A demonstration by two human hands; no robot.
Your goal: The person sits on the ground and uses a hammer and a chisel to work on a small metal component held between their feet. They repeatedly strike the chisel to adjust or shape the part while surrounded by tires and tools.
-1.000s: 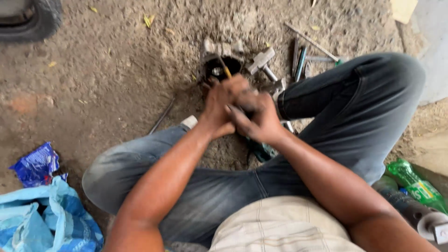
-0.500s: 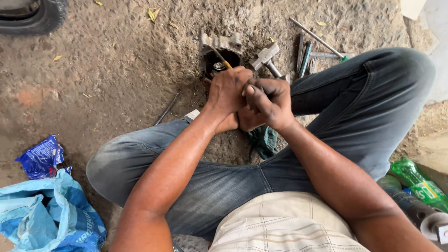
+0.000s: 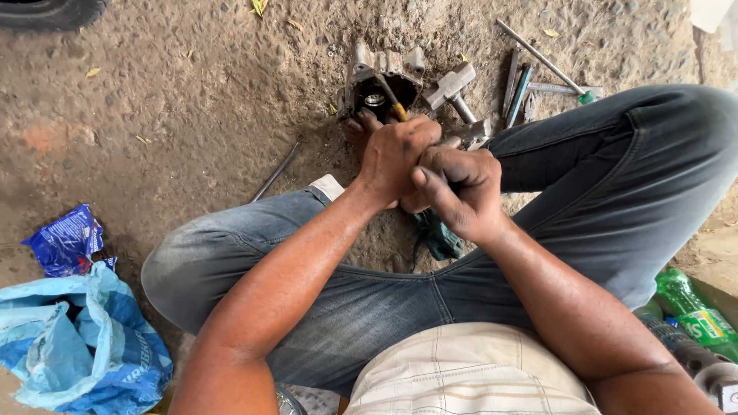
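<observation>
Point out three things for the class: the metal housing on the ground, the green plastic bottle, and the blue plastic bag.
metal housing (image 3: 377,81), head view, on its upper grey rim.
green plastic bottle (image 3: 686,306), head view, on its green body.
blue plastic bag (image 3: 84,350), head view, on its crumpled middle.

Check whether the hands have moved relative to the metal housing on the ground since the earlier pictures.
Yes. Both hands have closed in on the metal housing, and now sit just below it.

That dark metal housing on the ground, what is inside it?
Inside the dark metal housing a small shiny round part shows, and a yellow-handled tool's shaft reaches in. The left hand hides its near edge; anything deeper is in shadow.
</observation>
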